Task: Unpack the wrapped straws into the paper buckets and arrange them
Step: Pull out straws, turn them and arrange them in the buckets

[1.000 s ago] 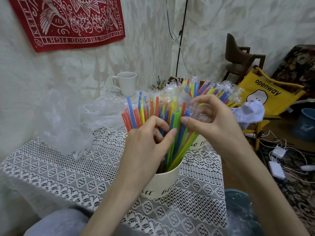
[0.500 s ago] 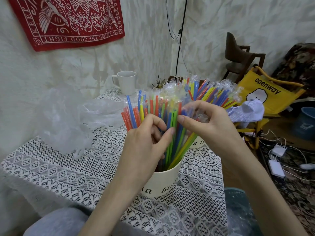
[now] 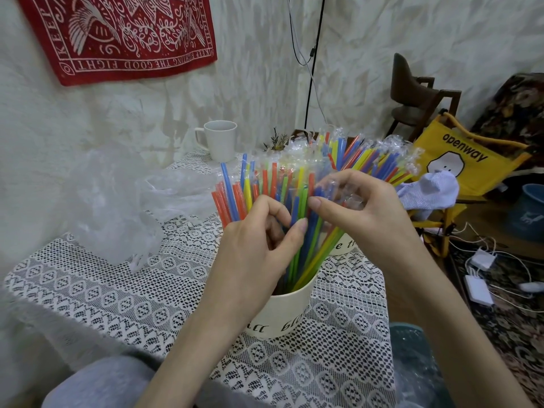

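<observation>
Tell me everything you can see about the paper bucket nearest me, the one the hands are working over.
The near paper bucket is cream-white, round, with dark script lettering seen upside down. It stands upright on the lace tablecloth, packed with coloured straws fanning out above its rim. The left hand covers part of its rim in this view. A second bucket stands behind it.

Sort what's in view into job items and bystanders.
Job: multicoloured plastic straws; near cream paper bucket; far cream paper bucket; left hand; right hand.
Bystanders: white ceramic mug; crumpled clear plastic bag; yellow folding chair.
</observation>
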